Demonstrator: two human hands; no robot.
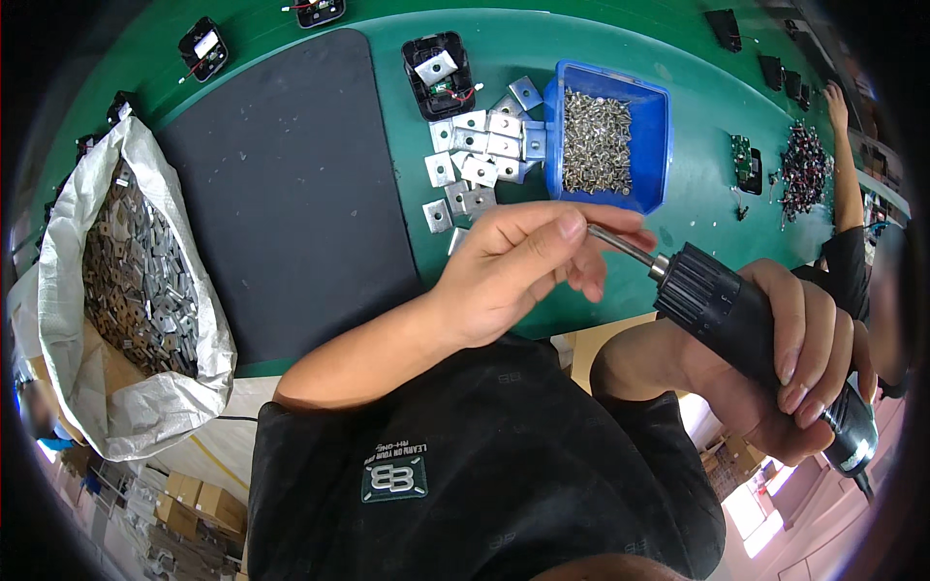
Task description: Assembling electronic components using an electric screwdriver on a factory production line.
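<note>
My right hand point(809, 353) is wrapped round a black electric screwdriver point(712, 298), tilted so its metal bit point(625, 245) points up and to the left. At the bit's tip, the thumb and forefinger of my left hand point(518, 257) are pinched together; whatever sits between them is hidden. Just beyond that hand lie several square metal plates with a centre hole point(470, 140), some overlapping. A blue bin point(666, 145) beside them holds many small screws point(596, 140). Behind the plates stands an open black plastic housing point(412, 77) with a metal plate and wires inside.
A dark grey mat point(291, 194) covers the left of the green table point(513, 39). Left of it, a white woven sack point(208, 320) is full of metal plates. At right are a green circuit board point(741, 155), a heap of small dark parts point(804, 169) and another person's arm point(846, 165).
</note>
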